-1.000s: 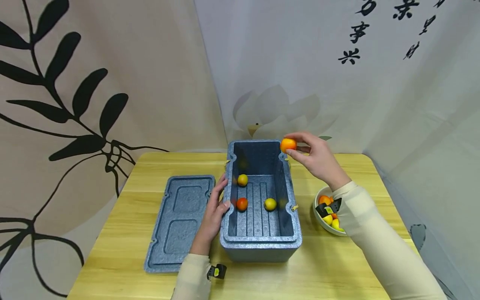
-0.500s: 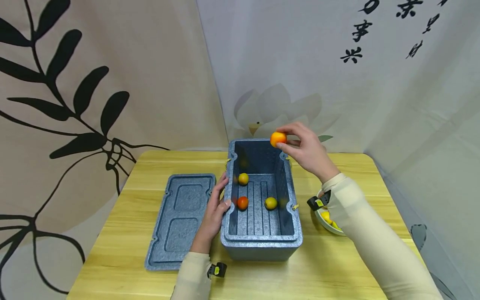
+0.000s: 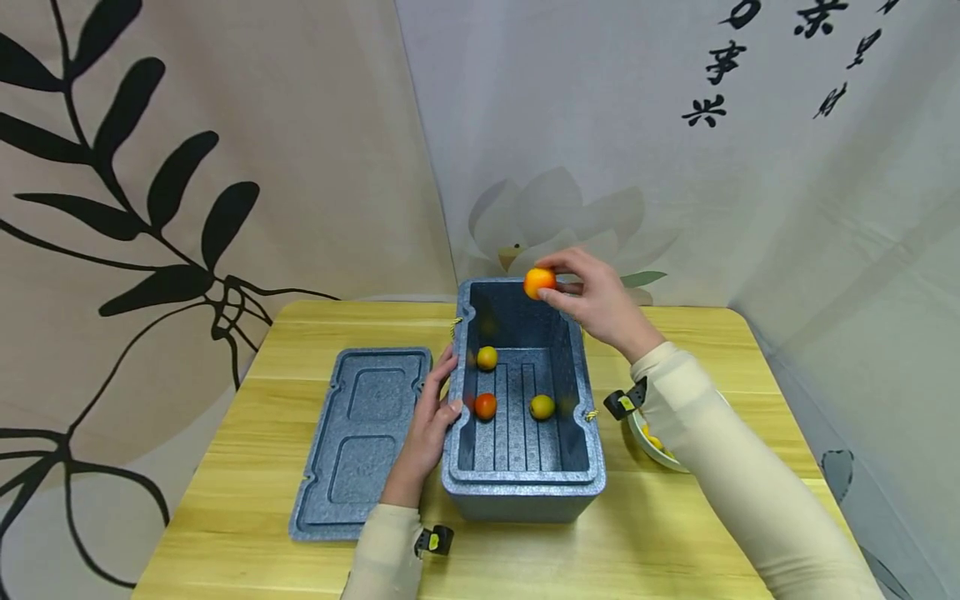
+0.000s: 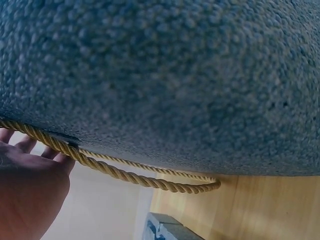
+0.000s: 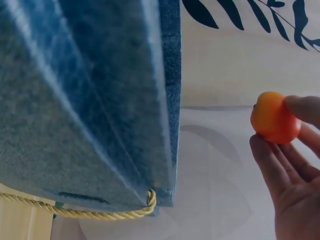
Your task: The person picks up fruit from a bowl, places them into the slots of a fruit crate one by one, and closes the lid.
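My right hand [image 3: 594,300] pinches a small round orange-red fruit [image 3: 539,283] between thumb and fingertips, over the far right end of a speckled blue-grey foam box [image 3: 521,492]. In the right wrist view the fruit [image 5: 274,118] shows a yellowish side and a tiny dark stem spot. My left hand [image 3: 427,429] rests against the box's left side, fingers stretched along the wall and thumb at the rim. Inside the lidless box lie a red fruit [image 3: 485,407], a yellow-green fruit [image 3: 542,407] and a yellow-orange fruit [image 3: 487,358], apart from each other.
The matching lid [image 3: 363,450] lies flat on the wooden table [image 3: 247,492], left of the box. Right of the box a pale bowl [image 3: 660,457] with yellow fruit sits partly under my right forearm. A twisted gold rope handle [image 4: 125,176] hangs along the box's side.
My right hand has carried the orange-red fruit leftward, from the box's right rim to over its far end, rising then dipping slightly. The left hand has stayed at the box.
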The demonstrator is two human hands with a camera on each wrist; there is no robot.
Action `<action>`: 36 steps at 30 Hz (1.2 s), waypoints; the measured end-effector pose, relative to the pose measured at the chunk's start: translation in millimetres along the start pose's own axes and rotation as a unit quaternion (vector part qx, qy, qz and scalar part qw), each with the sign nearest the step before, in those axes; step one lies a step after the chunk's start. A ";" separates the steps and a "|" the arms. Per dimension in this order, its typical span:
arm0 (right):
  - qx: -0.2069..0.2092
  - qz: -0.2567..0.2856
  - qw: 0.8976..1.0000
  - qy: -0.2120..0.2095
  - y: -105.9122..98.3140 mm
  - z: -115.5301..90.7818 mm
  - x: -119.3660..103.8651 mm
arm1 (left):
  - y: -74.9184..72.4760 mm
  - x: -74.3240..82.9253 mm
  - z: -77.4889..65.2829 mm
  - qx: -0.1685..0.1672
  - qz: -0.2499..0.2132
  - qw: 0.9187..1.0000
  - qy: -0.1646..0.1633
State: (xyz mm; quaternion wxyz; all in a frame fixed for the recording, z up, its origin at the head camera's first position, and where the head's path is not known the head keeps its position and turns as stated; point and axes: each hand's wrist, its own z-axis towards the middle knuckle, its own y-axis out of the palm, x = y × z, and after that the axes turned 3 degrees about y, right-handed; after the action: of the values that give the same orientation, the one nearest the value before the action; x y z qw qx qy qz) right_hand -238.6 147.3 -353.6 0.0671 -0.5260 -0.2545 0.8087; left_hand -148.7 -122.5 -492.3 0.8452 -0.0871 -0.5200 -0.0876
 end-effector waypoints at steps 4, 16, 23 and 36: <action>-0.009 -0.003 1.000 -0.002 4.3 3.0 2.1 | 0.4 -0.5 0.0 -0.002 -0.002 1.000 0.001; -0.028 -0.033 0.999 -0.004 13.5 8.2 6.3 | 1.1 -0.3 -0.2 0.006 0.001 1.000 -0.006; -0.029 -0.049 0.998 -0.007 14.9 7.6 8.2 | 1.8 -1.5 -0.4 0.008 0.003 1.000 -0.003; -0.039 -0.110 0.993 -0.023 14.8 6.4 6.4 | 1.5 0.2 -0.5 0.010 -0.003 1.000 -0.006</action>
State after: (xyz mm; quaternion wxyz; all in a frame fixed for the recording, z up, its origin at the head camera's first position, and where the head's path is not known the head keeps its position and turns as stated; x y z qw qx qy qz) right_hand -244.7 134.8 -363.9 0.1292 -0.4784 -0.3430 0.7980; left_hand -147.8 -121.2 -492.4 0.8426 -0.0777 -0.5260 -0.0850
